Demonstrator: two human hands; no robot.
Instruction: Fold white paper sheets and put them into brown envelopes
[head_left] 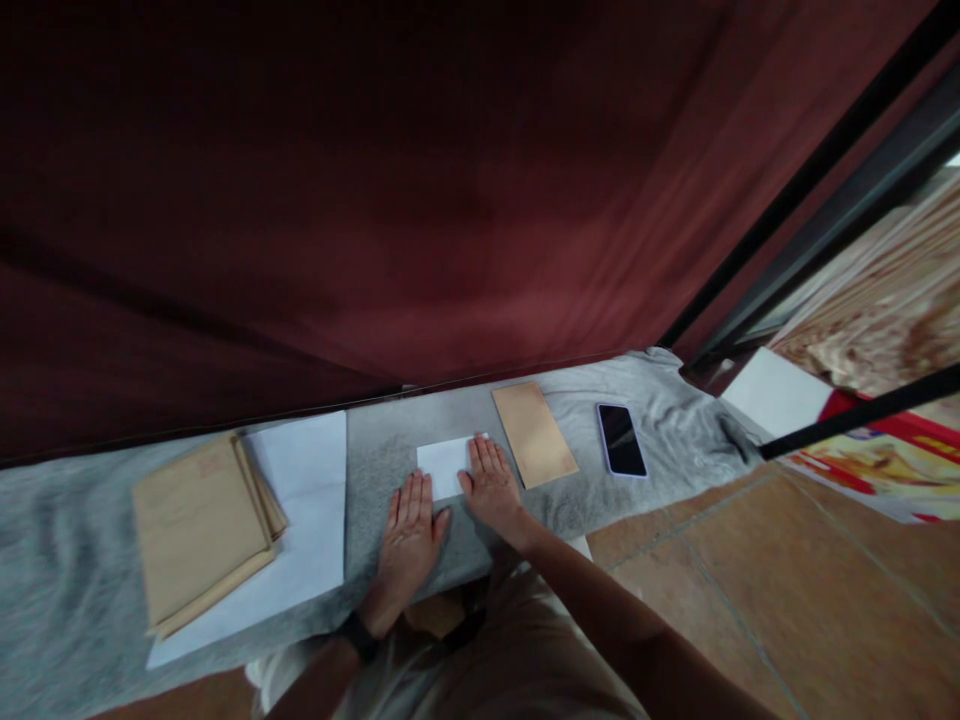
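Observation:
My left hand (409,530) lies flat, palm down, fingers together, on the grey cloth (67,580), its fingertips at the near edge of a small folded white paper (442,465). My right hand (491,485) rests flat on the right part of that paper, fingers spread slightly. Neither hand grips anything. A single tan envelope (534,433) lies just right of my right hand. A black band sits on my left wrist.
A stack of tan envelopes (199,525) lies on white sheets (307,505) at the left. A dark phone (621,439) lies to the right on the cloth. A dark red curtain (375,200) hangs behind. Tiled floor (787,600) and a black frame (855,425) are at the right.

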